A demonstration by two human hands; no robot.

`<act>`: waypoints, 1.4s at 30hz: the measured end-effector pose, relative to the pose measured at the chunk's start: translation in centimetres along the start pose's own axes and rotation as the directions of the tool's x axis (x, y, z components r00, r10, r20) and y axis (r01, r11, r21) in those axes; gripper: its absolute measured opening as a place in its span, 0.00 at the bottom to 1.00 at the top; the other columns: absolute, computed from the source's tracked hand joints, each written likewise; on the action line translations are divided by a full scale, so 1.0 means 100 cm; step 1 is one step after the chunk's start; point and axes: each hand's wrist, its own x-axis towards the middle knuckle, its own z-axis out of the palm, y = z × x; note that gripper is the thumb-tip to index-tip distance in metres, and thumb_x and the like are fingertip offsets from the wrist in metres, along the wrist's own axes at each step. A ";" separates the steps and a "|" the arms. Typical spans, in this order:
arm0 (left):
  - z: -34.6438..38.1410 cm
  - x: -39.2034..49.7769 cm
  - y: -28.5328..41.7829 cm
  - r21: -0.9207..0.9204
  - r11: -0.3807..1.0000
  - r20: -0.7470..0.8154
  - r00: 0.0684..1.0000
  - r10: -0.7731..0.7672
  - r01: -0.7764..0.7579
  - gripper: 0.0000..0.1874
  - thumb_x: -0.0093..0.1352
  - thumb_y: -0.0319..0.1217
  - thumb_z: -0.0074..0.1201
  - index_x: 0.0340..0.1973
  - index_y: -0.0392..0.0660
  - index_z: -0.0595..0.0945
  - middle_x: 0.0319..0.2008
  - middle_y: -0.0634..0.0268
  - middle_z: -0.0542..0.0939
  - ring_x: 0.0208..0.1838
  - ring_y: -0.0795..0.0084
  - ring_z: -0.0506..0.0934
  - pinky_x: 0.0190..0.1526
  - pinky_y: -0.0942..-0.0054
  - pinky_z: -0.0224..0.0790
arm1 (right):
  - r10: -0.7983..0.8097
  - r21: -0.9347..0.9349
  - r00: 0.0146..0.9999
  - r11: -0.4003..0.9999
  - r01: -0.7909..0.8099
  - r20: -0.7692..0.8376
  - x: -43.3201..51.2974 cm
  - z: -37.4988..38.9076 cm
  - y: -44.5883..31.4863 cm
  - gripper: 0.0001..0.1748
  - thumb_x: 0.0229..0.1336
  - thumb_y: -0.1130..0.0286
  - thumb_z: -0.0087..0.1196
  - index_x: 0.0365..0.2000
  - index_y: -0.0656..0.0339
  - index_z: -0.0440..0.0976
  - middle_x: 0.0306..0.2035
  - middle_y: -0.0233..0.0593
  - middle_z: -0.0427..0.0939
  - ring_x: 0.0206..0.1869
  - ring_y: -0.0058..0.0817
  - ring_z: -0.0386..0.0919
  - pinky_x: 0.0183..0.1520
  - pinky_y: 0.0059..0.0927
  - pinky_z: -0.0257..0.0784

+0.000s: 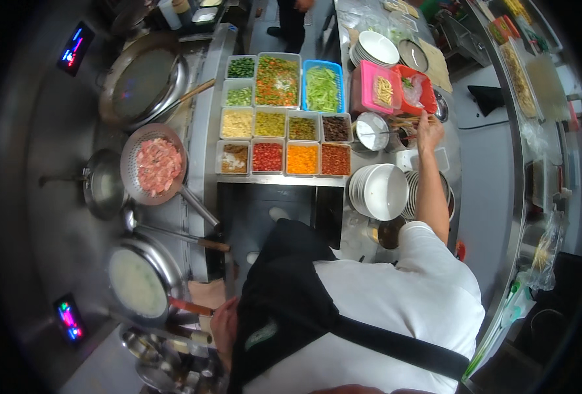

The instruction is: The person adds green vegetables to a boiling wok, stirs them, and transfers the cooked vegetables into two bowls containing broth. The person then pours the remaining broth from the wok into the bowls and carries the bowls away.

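Note:
My right hand reaches far out over the right-hand counter. Its fingertips meet the rim of a red plastic basket and the ends of several wooden sticks; whether they grip either is unclear. Low on the left, my left hand is beside the end of a red handle at a wok of pale, cloudy liquid. My apron partly covers that hand, so its grip is hidden. A perforated strainer full of raw sliced meat rests on the stove, left of the ingredient tubs.
Plastic tubs of chopped ingredients and a blue basket of sliced green vegetable stand ahead. Stacked white bowls are near my right arm. A large wok and a ladle occupy the stove. Another person stands beyond.

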 end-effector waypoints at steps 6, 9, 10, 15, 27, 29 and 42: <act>0.004 0.013 -0.011 -0.108 0.994 -0.104 0.995 -0.001 -0.010 0.22 0.80 0.33 0.50 0.65 0.32 0.75 0.63 0.47 0.79 0.63 0.61 0.79 0.66 0.65 0.73 | 0.005 -0.175 0.993 0.984 0.016 0.117 0.009 0.026 0.032 0.24 0.63 0.53 0.65 0.31 0.69 0.85 0.24 0.49 0.85 0.29 0.41 0.85 0.41 0.41 0.78; 0.039 0.008 -0.025 -0.249 0.963 -0.275 0.961 0.033 -0.104 0.22 0.80 0.34 0.52 0.64 0.34 0.77 0.59 0.51 0.82 0.57 0.65 0.81 0.60 0.68 0.74 | -0.324 -0.469 0.945 0.842 0.267 -0.042 0.015 0.015 0.005 0.34 0.52 0.46 0.73 0.43 0.71 0.83 0.42 0.58 0.86 0.44 0.47 0.85 0.51 0.50 0.77; 0.050 0.001 -0.034 -0.147 0.976 -0.364 0.926 0.096 -0.159 0.21 0.80 0.36 0.52 0.63 0.37 0.78 0.57 0.54 0.84 0.55 0.65 0.82 0.56 0.69 0.74 | -0.361 -0.272 0.926 0.908 0.320 -0.113 0.005 0.003 -0.012 0.37 0.50 0.50 0.75 0.51 0.71 0.80 0.47 0.57 0.85 0.47 0.47 0.84 0.53 0.50 0.77; 0.058 0.002 -0.100 -0.171 0.807 -0.879 0.457 0.134 -0.566 0.15 0.76 0.39 0.61 0.50 0.40 0.84 0.41 0.60 0.88 0.37 0.71 0.84 0.38 0.72 0.75 | -0.481 0.421 0.877 0.797 0.433 0.009 -0.107 0.032 -0.128 0.16 0.68 0.74 0.62 0.53 0.69 0.79 0.45 0.42 0.83 0.43 0.29 0.80 0.51 0.31 0.78; -0.060 0.143 -0.141 -0.585 0.743 -0.667 0.714 -0.212 -0.326 0.20 0.70 0.47 0.64 0.40 0.42 0.85 0.29 0.63 0.83 0.33 0.68 0.81 0.35 0.63 0.75 | -0.495 0.516 -0.248 0.532 0.672 0.833 -0.545 0.171 -0.186 0.38 0.56 0.77 0.62 0.62 0.76 0.54 0.58 0.67 0.63 0.60 0.63 0.71 0.62 0.51 0.77; -0.072 0.145 -0.146 -0.635 0.680 -0.598 0.790 -0.132 -0.367 0.14 0.72 0.42 0.63 0.41 0.46 0.82 0.28 0.67 0.80 0.30 0.70 0.78 0.33 0.66 0.73 | -0.459 0.503 -0.275 0.504 0.703 0.845 -0.554 0.186 -0.189 0.43 0.56 0.78 0.63 0.67 0.74 0.52 0.61 0.67 0.63 0.59 0.61 0.74 0.59 0.50 0.79; -0.085 0.122 -0.166 -0.499 0.653 -0.693 0.715 0.094 -0.570 0.12 0.66 0.21 0.62 0.25 0.47 0.74 0.18 0.70 0.72 0.16 0.74 0.71 0.18 0.68 0.63 | -0.801 0.729 -0.340 0.166 0.664 0.493 -0.626 0.208 -0.413 0.20 0.70 0.65 0.52 0.56 0.63 0.77 0.42 0.68 0.82 0.45 0.63 0.82 0.52 0.58 0.78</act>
